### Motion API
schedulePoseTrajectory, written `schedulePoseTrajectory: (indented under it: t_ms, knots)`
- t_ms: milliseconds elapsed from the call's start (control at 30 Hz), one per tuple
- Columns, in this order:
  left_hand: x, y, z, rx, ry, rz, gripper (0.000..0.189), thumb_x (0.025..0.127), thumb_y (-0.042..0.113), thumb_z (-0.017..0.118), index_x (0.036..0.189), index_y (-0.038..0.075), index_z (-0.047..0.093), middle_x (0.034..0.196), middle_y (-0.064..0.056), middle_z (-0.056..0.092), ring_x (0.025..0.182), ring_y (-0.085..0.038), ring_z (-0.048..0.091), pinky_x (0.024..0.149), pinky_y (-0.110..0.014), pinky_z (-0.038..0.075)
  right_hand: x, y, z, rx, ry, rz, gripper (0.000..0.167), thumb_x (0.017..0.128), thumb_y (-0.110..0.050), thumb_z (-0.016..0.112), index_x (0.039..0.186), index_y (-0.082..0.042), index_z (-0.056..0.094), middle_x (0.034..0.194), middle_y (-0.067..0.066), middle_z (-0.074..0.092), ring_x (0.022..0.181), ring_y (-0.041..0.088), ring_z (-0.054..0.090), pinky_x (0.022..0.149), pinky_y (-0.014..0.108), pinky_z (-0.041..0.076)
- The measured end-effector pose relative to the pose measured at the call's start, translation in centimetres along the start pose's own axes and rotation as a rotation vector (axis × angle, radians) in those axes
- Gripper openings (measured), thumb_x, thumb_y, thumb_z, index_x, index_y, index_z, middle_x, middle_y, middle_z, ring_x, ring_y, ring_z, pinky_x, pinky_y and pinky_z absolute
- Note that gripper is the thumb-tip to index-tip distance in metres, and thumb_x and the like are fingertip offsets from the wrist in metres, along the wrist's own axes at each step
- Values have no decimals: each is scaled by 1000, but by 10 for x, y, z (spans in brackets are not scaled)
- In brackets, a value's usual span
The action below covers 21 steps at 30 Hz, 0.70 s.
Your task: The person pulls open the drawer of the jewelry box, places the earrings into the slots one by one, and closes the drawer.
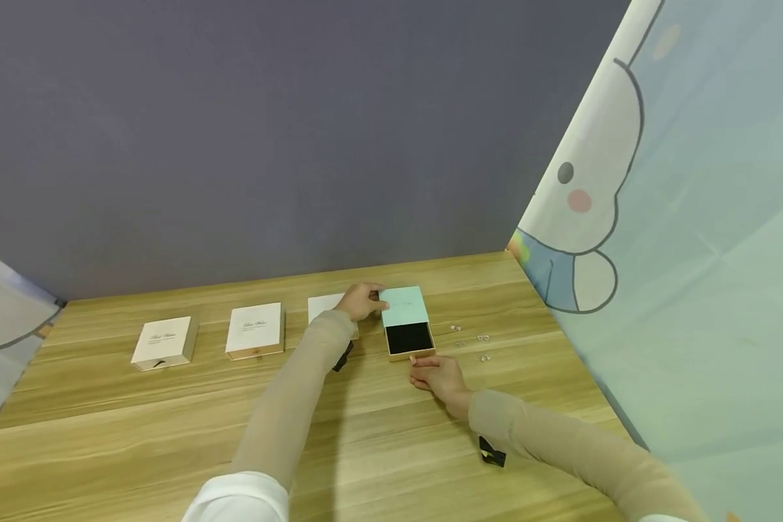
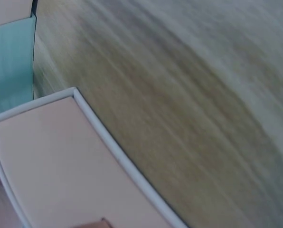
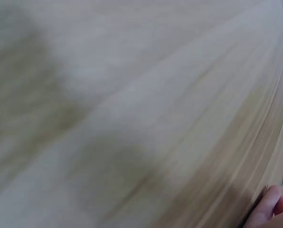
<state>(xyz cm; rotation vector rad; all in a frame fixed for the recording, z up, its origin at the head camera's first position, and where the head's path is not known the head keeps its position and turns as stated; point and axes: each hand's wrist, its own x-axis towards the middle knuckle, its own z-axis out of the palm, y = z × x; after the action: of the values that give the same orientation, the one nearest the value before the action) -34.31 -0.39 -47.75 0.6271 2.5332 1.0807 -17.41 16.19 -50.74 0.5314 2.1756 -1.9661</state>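
Note:
A teal drawer-style gift box (image 1: 403, 304) lies on the table in the head view, its drawer (image 1: 409, 338) partly pulled out toward me and showing a black lining. My left hand (image 1: 359, 302) holds the box's cover at its left side, thumb and fingers at the edge. At the drawer's front my right hand (image 1: 439, 377) pinches the small pull tab (image 1: 414, 360). In the right wrist view, fingertips (image 3: 269, 202) press together at the lower right corner. A white box (image 1: 323, 305) is partly hidden under my left wrist; its pinkish drawer front (image 2: 61, 161) fills the left wrist view's lower left.
Two more white boxes, one at far left (image 1: 163, 341) and one nearer (image 1: 256, 328), stand on the wooden table (image 1: 170, 435). Several small shiny pieces, seemingly earrings (image 1: 483, 337), lie right of the teal box. A dark wall (image 1: 267, 145) rises behind; a cartoon-printed curtain (image 1: 692, 254) hangs at right.

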Motion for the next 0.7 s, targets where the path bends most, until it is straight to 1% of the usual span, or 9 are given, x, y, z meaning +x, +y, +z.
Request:
schedulePoseTrajectory:
  t_ms: [100,233,367,467,600,700]
  knots:
    - [0,-2,1,-16,5,-9,53,85,24,66,131,4,50,134,-13,49,118,-26,50,100,-36,44,-1,1,-6,-12,-29,1,24,81,4,63,105,10,63,100,21,66,69,10,66,66,23,57]
    - [1,-4,3,-30,11,-7,53,85,23,66,131,4,50,135,-12,48,118,-25,50,100,-36,44,-1,-1,-16,-36,-65,-1,25,83,4,61,107,10,62,100,21,66,71,11,66,68,23,57]
    - [2,-4,5,-37,15,-3,53,84,23,67,131,4,50,135,-13,48,119,-26,49,100,-36,44,-2,-3,-26,-109,-117,-35,27,84,2,61,109,11,60,98,21,65,79,14,65,74,26,57]
    - [1,-4,6,-35,13,-1,53,85,23,67,131,3,50,137,-13,46,120,-27,48,101,-36,43,-5,-6,-32,-224,-155,-123,27,84,0,61,108,11,59,98,21,65,84,17,64,76,27,56]
    - [2,-5,5,-41,12,-8,54,85,24,66,131,3,49,138,-12,45,122,-27,47,102,-37,42,-7,-14,-45,-366,-246,-266,28,84,0,61,109,11,58,102,24,63,91,26,63,79,29,55]
    - [3,-7,4,-38,13,-10,54,84,24,67,131,3,50,138,-12,45,122,-28,47,103,-38,41,-3,-22,-58,-428,-288,-338,27,85,0,61,109,12,58,104,25,62,94,30,62,78,29,55]
